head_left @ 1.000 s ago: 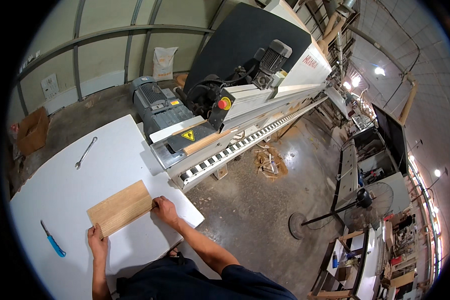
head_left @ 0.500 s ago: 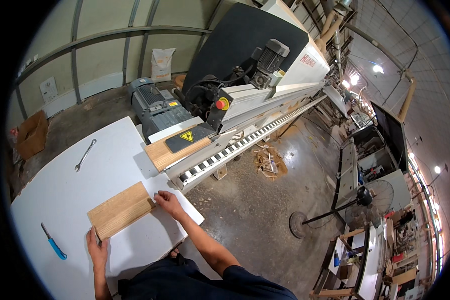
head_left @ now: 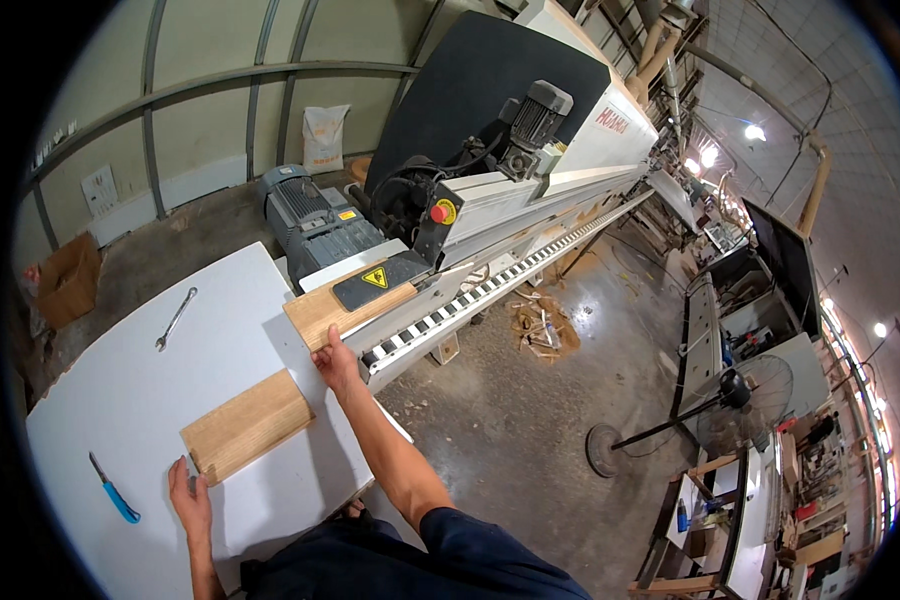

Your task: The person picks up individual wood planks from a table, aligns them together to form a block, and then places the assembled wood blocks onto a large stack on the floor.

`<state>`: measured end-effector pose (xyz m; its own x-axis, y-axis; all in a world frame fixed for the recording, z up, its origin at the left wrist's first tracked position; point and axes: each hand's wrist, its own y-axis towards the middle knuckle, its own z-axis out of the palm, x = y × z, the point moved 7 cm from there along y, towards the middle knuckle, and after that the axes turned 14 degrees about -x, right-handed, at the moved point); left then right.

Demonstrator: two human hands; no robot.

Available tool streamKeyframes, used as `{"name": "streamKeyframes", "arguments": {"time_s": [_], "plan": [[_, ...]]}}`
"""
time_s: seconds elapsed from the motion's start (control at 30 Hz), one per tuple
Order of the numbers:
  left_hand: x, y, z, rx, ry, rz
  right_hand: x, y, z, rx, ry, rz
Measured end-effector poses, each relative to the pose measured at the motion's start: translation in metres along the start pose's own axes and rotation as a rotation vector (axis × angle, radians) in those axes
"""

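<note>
A light wooden board (head_left: 245, 422) lies on the white table (head_left: 280, 510). My left hand (head_left: 192, 500) is at the board's near left end, thumb and fingers apart, not closed round it. A second wooden board (head_left: 315, 312) juts from the end of the edge-working machine (head_left: 495, 215), partly beneath a dark plate with a yellow warning sign (head_left: 374, 277). My right hand (head_left: 336, 362) grips the near end of this second board, thumb and fingers at its corner.
A combination wrench (head_left: 176, 319) and a blue-handled knife (head_left: 116, 490) lie on the table. A conveyor track (head_left: 480, 296) runs along the machine, with a red stop button (head_left: 439, 213) above. Scraps (head_left: 545, 328) litter the floor; a pedestal fan (head_left: 735, 390) stands at right.
My right hand has left the right end of the table board and moved up to the board at the machine. My left hand has eased slightly off its board's end.
</note>
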<state>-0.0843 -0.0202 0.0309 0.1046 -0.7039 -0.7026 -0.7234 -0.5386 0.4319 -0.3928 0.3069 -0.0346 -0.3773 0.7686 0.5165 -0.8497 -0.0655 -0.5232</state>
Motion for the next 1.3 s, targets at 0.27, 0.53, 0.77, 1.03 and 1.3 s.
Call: {"name": "streamKeyframes", "arguments": {"time_s": [0.27,0.53,0.77,1.03,1.3], "plan": [[-0.07,-0.002,0.018,0.119,-0.244,-0.118,0.01,-0.029,0.002,-0.282,-0.26,-0.023],[-0.092,0.001,0.101,0.338,-0.821,-0.684,-0.082,-0.121,0.002,-0.058,-0.213,-0.011],[-0.066,-0.001,0.109,0.254,-0.892,-0.748,-0.125,-0.196,0.012,-0.06,-0.243,0.134],[-0.011,-0.002,0.069,0.246,-0.928,-0.855,-0.065,-0.139,-0.052,-0.238,-0.323,0.006],[0.028,0.005,0.051,0.132,-0.054,-0.403,-0.061,-0.145,-0.066,-0.155,-0.931,0.084]]}}
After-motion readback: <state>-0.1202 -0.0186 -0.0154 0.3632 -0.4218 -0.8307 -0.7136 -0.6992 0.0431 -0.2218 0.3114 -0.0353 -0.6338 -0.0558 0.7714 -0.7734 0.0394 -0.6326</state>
